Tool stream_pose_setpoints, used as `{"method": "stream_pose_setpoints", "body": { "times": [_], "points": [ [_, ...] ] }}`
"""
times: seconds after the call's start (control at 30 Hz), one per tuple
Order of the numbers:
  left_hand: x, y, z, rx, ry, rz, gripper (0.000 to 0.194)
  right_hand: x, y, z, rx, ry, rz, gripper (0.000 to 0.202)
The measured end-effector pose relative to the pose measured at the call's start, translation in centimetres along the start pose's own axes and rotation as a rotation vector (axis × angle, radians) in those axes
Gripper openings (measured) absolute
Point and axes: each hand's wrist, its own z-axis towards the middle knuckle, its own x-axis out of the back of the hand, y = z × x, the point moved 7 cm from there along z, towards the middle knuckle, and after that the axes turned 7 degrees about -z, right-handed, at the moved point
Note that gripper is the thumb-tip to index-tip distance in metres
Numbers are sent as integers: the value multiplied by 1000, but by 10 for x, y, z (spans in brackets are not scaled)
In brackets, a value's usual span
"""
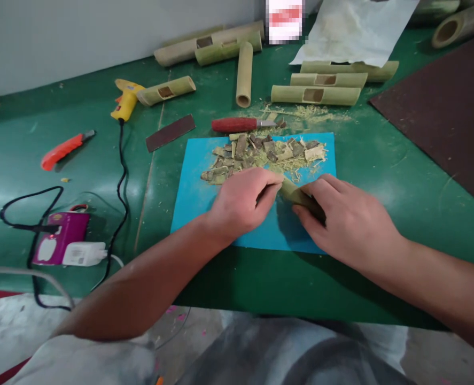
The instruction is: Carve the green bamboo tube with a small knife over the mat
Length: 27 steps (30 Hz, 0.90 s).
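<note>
My right hand point(344, 219) is wrapped round a short green bamboo tube point(289, 189), held at a slant above a blue sheet point(256, 240). At the tube's far left end, my left hand point(247, 200) is closed in a pinch. Whatever lies between its fingers is hidden. Bamboo chips and shavings point(240, 149) are heaped along the back of the sheet. Just behind them lies a red-handled carving knife point(234, 124). A narrow brown strip point(171, 132), which looks like sandpaper, rests left of the knife.
Notched bamboo tubes point(317, 95) lie along the back of the green table point(204, 283). Leftward are a yellow glue gun point(126, 101), an orange utility knife point(64, 151) and a purple power strip point(62, 235) with loose cords. A large dark brown sheet point(441, 117) covers the right side.
</note>
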Motion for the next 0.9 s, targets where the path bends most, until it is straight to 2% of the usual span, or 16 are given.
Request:
{"method": "stream_pose_setpoints", "body": {
  "times": [0.1,0.13,0.27,0.43,0.63,0.77,0.9],
  "points": [
    [-11,-1,3,5,-126,-15,16,-5,1,3,-11,-49,1,18],
    [-12,-2,4,16,-137,-7,17,-6,1,3,-14,-61,1,18],
    [-3,-12,6,99,-30,64,14,-7,1,2,-25,-74,-10,17],
    [2,-9,2,96,-10,43,15,-6,1,1,-29,-75,-8,18],
    [-6,-3,0,93,-70,-14,14,-8,3,2,-46,-113,2,19],
    [-14,4,0,53,-156,-83,15,-8,2,2,-41,-115,7,19],
    [-8,-1,3,100,-83,-40,14,-8,3,2,-49,-100,5,21]
  ]
}}
